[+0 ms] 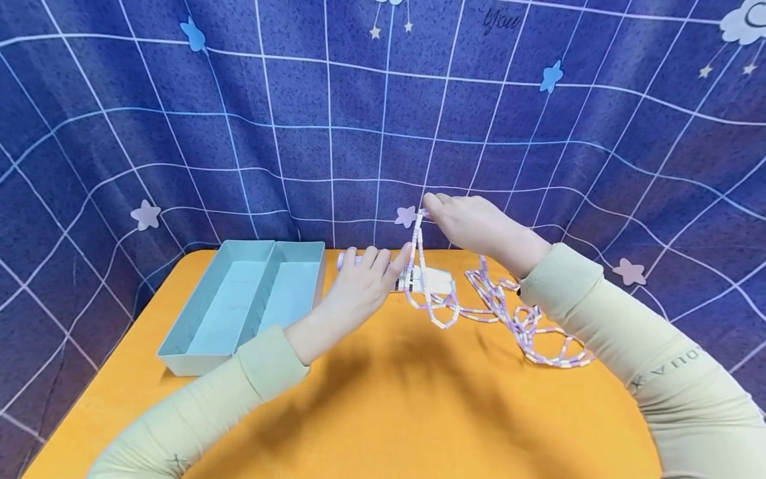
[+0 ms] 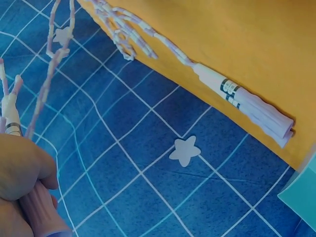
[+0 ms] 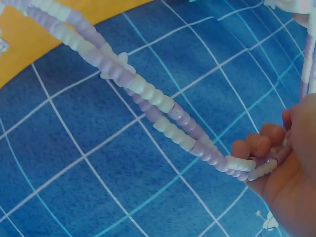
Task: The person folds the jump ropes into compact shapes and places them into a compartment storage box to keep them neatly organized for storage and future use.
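Note:
A jump rope of purple and white beads [image 1: 443,324] hangs in a loop from my raised right hand [image 1: 473,223]. In the right wrist view, the fingers of that hand [image 3: 291,163] curl round two beaded strands [image 3: 148,94]. Lower and to the left, my left hand [image 1: 362,279] grips a purple handle [image 2: 42,210], as the left wrist view shows; its white end points up to the rope. A second handle [image 2: 222,89], white and purple with a dark printed band, lies at the table's far edge. My left hand partly hides it in the head view.
More beaded rope [image 1: 526,332] lies tangled on the orange table [image 1: 383,412] at the right. A light-blue box [image 1: 173,362] with two compartments stands on the left. Behind the table hangs a blue grid-patterned curtain [image 1: 359,153] with stars.

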A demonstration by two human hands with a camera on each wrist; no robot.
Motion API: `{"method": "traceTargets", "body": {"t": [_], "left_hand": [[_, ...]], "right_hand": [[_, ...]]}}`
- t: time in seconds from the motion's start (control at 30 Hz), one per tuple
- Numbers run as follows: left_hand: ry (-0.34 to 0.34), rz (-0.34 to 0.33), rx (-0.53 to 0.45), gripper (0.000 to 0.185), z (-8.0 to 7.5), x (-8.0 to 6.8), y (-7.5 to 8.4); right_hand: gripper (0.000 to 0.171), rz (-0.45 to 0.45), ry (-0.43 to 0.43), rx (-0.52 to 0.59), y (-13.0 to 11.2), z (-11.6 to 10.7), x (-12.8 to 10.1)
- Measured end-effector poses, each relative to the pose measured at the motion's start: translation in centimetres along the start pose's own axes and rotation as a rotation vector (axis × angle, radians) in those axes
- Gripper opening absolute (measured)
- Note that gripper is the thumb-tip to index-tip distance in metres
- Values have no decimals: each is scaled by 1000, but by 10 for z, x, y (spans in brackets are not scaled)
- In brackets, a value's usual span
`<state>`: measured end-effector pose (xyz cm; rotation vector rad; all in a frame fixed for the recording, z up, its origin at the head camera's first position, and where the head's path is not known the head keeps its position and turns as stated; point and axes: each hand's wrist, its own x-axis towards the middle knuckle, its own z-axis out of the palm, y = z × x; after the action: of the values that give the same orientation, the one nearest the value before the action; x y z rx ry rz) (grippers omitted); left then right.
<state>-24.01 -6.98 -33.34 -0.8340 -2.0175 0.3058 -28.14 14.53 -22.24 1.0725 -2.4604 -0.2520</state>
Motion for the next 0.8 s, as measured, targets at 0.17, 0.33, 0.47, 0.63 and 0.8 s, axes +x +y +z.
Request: {"method": "traceTargets", "body": {"t": [0.17, 0.33, 0.47, 0.63, 0.8], "left_hand": [[40, 23, -12, 51, -2, 2, 2], [8, 50, -31, 62, -5, 3, 4], [-2, 47, -47, 55, -5, 3, 5], [-5, 18, -72, 33, -5, 2, 6], [-8, 3, -76, 26, -6, 0, 2]], "right_hand": [[6, 18, 51, -25, 0, 11, 2], [6, 2, 125, -84, -4, 24, 5], [10, 5, 197, -147, -5, 32, 6], [13, 1, 250, -186, -2, 39, 2], [18, -41, 281, -240, 4, 47, -5]]}}
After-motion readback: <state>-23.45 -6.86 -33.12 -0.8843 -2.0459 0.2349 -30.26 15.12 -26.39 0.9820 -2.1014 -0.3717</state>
